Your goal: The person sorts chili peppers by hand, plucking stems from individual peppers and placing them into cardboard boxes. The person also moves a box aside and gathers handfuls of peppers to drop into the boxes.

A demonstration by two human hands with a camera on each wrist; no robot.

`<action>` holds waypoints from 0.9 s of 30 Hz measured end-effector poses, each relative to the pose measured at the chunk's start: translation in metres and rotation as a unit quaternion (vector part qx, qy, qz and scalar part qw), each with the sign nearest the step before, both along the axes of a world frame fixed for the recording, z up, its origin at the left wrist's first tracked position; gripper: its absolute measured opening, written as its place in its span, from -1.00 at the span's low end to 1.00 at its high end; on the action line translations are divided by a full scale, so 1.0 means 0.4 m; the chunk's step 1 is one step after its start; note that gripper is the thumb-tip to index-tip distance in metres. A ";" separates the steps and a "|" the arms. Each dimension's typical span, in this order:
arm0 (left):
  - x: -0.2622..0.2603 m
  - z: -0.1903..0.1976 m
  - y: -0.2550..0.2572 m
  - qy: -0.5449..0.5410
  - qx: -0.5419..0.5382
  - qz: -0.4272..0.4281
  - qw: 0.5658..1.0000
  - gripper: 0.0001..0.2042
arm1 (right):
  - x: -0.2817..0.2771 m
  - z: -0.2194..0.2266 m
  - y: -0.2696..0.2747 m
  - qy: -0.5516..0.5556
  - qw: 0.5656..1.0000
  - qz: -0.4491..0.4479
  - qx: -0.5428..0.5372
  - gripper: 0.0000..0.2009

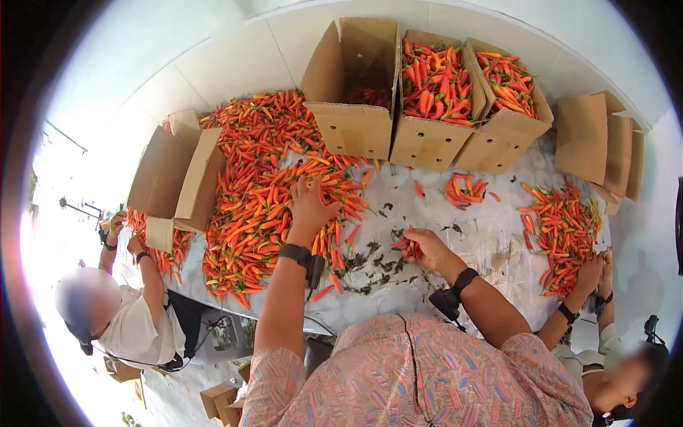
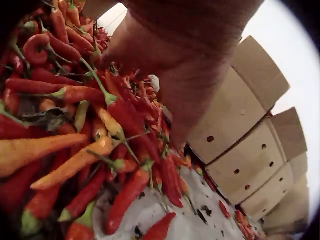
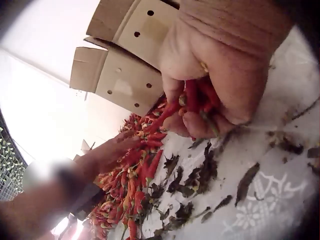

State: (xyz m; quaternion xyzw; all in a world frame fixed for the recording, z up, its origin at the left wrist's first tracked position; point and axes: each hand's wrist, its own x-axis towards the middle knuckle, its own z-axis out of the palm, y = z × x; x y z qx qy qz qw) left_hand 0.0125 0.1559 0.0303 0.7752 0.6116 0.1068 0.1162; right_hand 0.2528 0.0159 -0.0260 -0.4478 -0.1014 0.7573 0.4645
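Observation:
A big heap of red and orange chili peppers (image 1: 249,192) covers the left half of the table. Over its right edge lies my left hand (image 1: 309,206), fingers extended and thumb spread to the right. In the left wrist view, the same hand (image 2: 170,65) reaches down among the chilies, its fingertips hidden. My right hand (image 1: 430,250) holds a few red chilies (image 1: 407,245) above the pale table, right of the heap. The right wrist view shows its fingers curled round these red chilies (image 3: 196,97), stems poking out.
Behind stand a cardboard box (image 1: 348,128) with chilies low inside and two full boxes (image 1: 430,142). Dark dried leaf bits (image 1: 373,267) litter the tablecloth. A small chili cluster (image 1: 466,191) and a second heap (image 1: 565,228) lie right. People work at both table ends.

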 end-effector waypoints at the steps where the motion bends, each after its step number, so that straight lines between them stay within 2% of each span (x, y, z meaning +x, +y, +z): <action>1: 0.004 -0.006 0.021 0.031 -0.029 0.011 0.999 -0.17 | 0.001 -0.003 0.003 0.001 1.000 0.011 0.002 -0.85; 2: 0.011 -0.016 0.033 0.031 -0.028 0.009 0.999 -0.17 | 0.003 -0.006 0.005 0.001 1.000 0.021 0.003 -0.85; 4: 0.046 -0.004 0.032 0.079 -0.095 0.001 0.992 -0.19 | 0.008 -0.007 0.007 0.001 0.999 0.033 0.007 -0.85; 8: 0.086 -0.003 -0.019 0.095 -0.079 -0.036 0.992 -0.29 | 0.006 0.003 0.007 0.006 0.999 0.033 -0.002 -0.84; 10: 0.089 -0.021 -0.052 0.037 -0.001 -0.127 0.991 -0.42 | 0.002 0.001 0.006 0.001 1.000 0.021 -0.005 -0.84; 11: 0.094 -0.031 -0.076 0.014 -0.004 -0.142 0.990 -0.52 | 0.001 0.002 0.005 -0.007 1.000 0.011 -0.008 -0.84; 12: 0.090 -0.029 -0.097 0.014 -0.004 -0.143 0.990 -0.52 | 0.001 0.003 0.004 -0.007 1.000 0.010 -0.009 -0.84; 14: 0.080 -0.031 -0.134 -0.029 0.029 -0.222 0.974 -0.54 | 0.003 0.006 0.003 0.000 1.000 0.020 -0.006 -0.83; 15: 0.073 -0.032 -0.146 -0.093 0.065 -0.228 0.967 -0.61 | 0.004 0.006 0.002 -0.001 1.000 0.020 -0.006 -0.83; 16: 0.063 -0.032 -0.157 -0.094 0.065 -0.227 0.967 -0.61 | 0.004 0.006 0.000 -0.002 1.000 0.017 -0.004 -0.84; 18: 0.035 -0.021 -0.183 -0.120 0.166 -0.183 0.962 -0.72 | 0.001 0.005 -0.003 -0.002 1.000 0.017 -0.003 -0.84; 22: -0.021 -0.007 -0.236 -0.117 0.154 -0.150 0.970 -0.79 | -0.002 0.006 -0.002 -0.007 1.000 0.020 0.013 -0.84; 24: -0.042 -0.025 -0.276 -0.130 0.058 -0.157 0.977 -0.86 | -0.002 0.005 0.001 -0.013 1.000 0.020 0.010 -0.84; 27: -0.048 -0.039 -0.338 -0.081 0.009 -0.189 0.979 -0.88 | -0.004 -0.005 0.001 -0.036 0.999 0.026 0.016 -0.84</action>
